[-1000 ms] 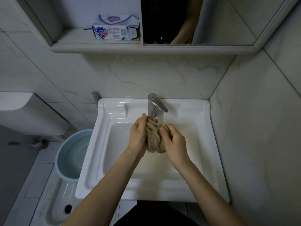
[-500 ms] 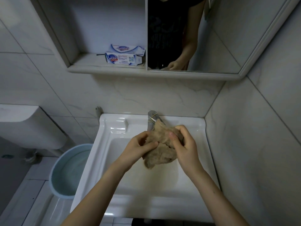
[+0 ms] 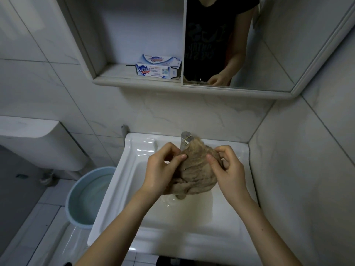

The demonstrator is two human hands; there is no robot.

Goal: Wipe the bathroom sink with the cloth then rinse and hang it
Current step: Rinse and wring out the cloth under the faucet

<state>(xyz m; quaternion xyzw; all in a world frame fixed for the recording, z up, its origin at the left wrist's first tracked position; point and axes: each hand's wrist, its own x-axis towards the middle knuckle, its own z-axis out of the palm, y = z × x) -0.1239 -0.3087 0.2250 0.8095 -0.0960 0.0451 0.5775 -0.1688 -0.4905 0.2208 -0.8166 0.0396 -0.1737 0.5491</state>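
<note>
A wet beige cloth (image 3: 194, 169) hangs spread over the white sink (image 3: 134, 189), in front of the chrome tap (image 3: 186, 136), which it partly hides. My left hand (image 3: 163, 167) pinches the cloth's left upper edge between thumb and fingers. My right hand (image 3: 228, 167) pinches its right upper edge the same way. The cloth's lower end sags toward the basin floor, where cloudy water lies around the drain.
A blue basin (image 3: 88, 196) of water stands on the floor left of the sink, beside a white toilet tank (image 3: 38, 143). Above, a shelf niche holds soap boxes (image 3: 156, 67) next to a mirror (image 3: 249, 41). A tiled wall (image 3: 307, 169) closes in the right side.
The cloth was a bunched wad squeezed between both hands; it has been lifted and opened out between pinching fingers. The view has tilted up, showing more of the shelf and mirror.
</note>
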